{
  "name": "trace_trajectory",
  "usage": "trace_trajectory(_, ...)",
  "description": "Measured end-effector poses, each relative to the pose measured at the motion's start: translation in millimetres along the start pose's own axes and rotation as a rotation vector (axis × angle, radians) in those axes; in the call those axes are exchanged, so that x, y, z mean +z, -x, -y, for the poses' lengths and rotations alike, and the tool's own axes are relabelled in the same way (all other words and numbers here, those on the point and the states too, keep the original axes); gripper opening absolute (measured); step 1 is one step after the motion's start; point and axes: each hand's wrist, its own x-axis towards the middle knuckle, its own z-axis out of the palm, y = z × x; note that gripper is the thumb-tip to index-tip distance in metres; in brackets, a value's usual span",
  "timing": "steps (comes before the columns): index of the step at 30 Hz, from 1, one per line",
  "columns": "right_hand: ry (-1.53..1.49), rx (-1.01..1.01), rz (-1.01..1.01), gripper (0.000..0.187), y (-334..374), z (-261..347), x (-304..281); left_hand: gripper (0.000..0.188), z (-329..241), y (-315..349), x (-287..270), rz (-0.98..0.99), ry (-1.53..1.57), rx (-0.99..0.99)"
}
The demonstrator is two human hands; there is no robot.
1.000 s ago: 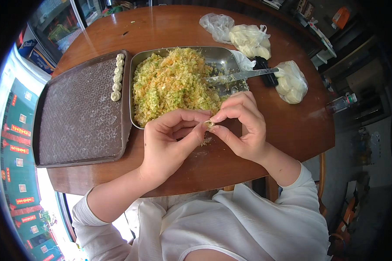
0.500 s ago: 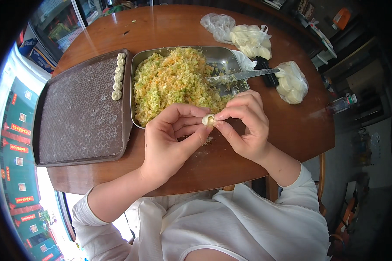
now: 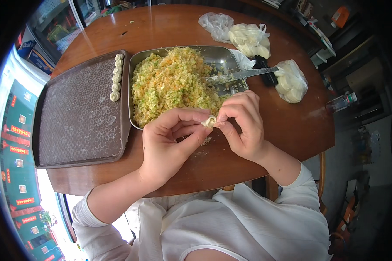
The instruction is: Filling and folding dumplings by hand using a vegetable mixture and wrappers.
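Observation:
A small white dumpling is pinched between my two hands, just in front of the filling pan. My left hand grips its left side with thumb and forefinger. On the other side, the thumb and forefinger of my right hand press its edge, where a small opening in the dough shows. Behind my hands, chopped green and orange filling is heaped in a metal pan. A flat metal spatula lies across the pan's right side. One row of finished dumplings lies along the right edge of a brown tray.
Clear plastic bags of dough wrappers sit on the wooden table at the back right, with another bag nearer. Beside it is a black object. A plastic bottle stands past the table's right edge.
My fingers have pinched the dumpling's edge further, and its opening looks smaller and more folded. Both hands keep hold of it in nearly the same place.

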Motion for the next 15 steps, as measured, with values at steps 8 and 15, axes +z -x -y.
trace_trajectory(8,-0.025,0.000,-0.021,0.012,0.3,-1.4,-1.2,0.022,0.1,1.9,1.0,0.006,-0.053,-0.034)
trace_trajectory(15,-0.110,0.035,-0.052,0.016,2.1,0.1,-3.1,0.021,-0.6,-2.1,1.8,-0.112,-0.093,-0.085)
